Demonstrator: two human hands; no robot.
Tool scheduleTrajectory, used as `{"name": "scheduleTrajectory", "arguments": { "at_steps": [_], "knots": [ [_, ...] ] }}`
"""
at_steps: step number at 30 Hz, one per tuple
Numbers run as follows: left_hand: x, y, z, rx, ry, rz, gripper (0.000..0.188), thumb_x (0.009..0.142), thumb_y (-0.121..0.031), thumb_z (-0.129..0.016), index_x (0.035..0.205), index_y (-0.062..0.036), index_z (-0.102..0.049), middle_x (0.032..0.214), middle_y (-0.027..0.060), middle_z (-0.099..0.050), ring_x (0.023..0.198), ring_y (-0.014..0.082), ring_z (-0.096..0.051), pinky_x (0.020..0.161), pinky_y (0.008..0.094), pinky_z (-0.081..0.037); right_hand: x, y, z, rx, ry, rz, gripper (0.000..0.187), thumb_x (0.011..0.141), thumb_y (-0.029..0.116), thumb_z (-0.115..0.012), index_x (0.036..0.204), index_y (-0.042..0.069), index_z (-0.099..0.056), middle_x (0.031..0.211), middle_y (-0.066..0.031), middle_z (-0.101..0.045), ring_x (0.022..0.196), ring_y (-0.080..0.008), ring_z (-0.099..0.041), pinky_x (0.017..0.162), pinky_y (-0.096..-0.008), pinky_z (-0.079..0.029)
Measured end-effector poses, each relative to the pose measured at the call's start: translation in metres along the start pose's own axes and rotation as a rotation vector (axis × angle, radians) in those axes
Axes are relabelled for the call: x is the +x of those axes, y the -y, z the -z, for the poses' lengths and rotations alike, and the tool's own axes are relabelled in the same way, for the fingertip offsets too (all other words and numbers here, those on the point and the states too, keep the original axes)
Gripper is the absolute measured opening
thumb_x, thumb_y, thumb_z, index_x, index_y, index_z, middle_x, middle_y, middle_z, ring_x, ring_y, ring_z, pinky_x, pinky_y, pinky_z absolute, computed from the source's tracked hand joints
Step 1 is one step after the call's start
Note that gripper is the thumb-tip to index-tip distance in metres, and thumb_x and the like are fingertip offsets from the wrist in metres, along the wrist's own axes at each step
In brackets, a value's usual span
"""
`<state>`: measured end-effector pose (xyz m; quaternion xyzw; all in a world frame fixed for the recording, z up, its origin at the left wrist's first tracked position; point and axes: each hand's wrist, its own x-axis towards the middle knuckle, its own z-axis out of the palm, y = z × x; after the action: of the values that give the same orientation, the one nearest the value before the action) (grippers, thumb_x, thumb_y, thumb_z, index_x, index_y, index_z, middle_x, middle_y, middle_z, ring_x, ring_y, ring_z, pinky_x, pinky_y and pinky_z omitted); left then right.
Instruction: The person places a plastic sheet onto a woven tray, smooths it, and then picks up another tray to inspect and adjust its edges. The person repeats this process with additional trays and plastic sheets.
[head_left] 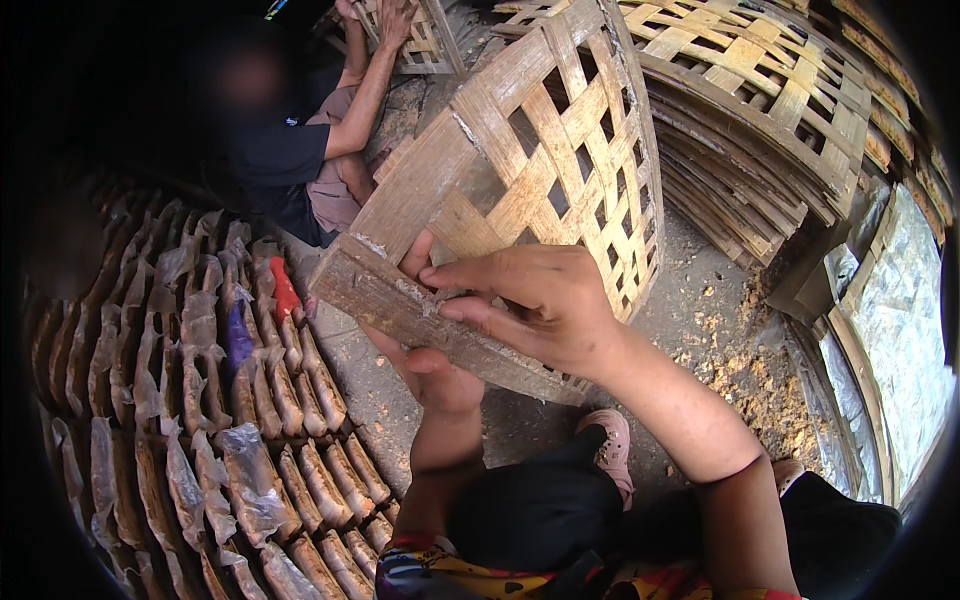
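A woven bamboo tray (405,195) with flat border slats stands tilted in front of me. My left hand (447,385) grips its near border slat (385,295) from below, thumb on the near side and fingertips showing behind the slat. My right hand (560,300) is at the inner edge of the same slat, thumb and forefinger pinched together. Some greyish, flaky residue shows by those fingertips, but what they hold is too small to make out. Whitish residue also runs along the tray's slat joints.
Rows of tempeh-like, plastic-wrapped slabs (240,460) stand at left, with a red scrap (284,290) among them. Woven trays (740,120) are stacked at far right, near plastic-covered panels (890,340). Crumbs litter the floor (720,330). A co-worker (280,150) handles another tray (430,40).
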<state>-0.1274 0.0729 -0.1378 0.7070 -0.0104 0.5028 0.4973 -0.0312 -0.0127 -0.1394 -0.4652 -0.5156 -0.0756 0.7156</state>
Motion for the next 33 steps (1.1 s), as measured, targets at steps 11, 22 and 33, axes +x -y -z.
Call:
{"name": "scheduleTrajectory", "arguments": {
  "at_steps": [11, 22, 33],
  "knots": [
    [0.003, -0.01, -0.013, 0.105, -0.062, 0.032, 0.108, 0.086, -0.073, -0.049, 0.144, 0.0129, -0.017, 0.14, 0.0268, -0.039, 0.127, 0.0319, -0.045, 0.105, 0.0429, -0.04, 0.011, 0.008, 0.009, -0.268, -0.029, 0.277, 0.036, 0.074, 0.014, -0.077, 0.109, 0.013, -0.073, 0.066, 0.0014, -0.058, 0.054, -0.0148, -0.058, 0.048, -0.029, -0.045],
    [-0.006, -0.004, -0.04, 0.33, -0.386, -0.153, 0.072, 0.1, -0.049, -0.025, 0.135, 0.0124, -0.042, 0.129, 0.0263, -0.054, 0.119, 0.0315, -0.054, 0.103, 0.0426, -0.041, 0.011, -0.004, 0.008, -0.051, 0.038, 0.24, 0.038, 0.08, 0.023, -0.068, 0.118, 0.023, -0.064, 0.078, -0.0011, -0.064, 0.069, -0.0223, -0.066, 0.055, -0.035, -0.051],
    [-0.012, -0.008, -0.027, 0.171, -0.174, -0.106, 0.06, 0.099, -0.042, -0.035, 0.136, 0.0039, -0.039, 0.132, 0.0173, -0.047, 0.13, 0.0246, -0.04, 0.109, 0.0359, -0.03, 0.014, -0.001, -0.001, -0.354, -0.106, 0.435, 0.014, 0.076, 0.023, -0.06, 0.089, 0.017, -0.061, 0.072, 0.0043, -0.052, 0.069, -0.0136, -0.059, 0.051, -0.0284, -0.049]
  ]
}}
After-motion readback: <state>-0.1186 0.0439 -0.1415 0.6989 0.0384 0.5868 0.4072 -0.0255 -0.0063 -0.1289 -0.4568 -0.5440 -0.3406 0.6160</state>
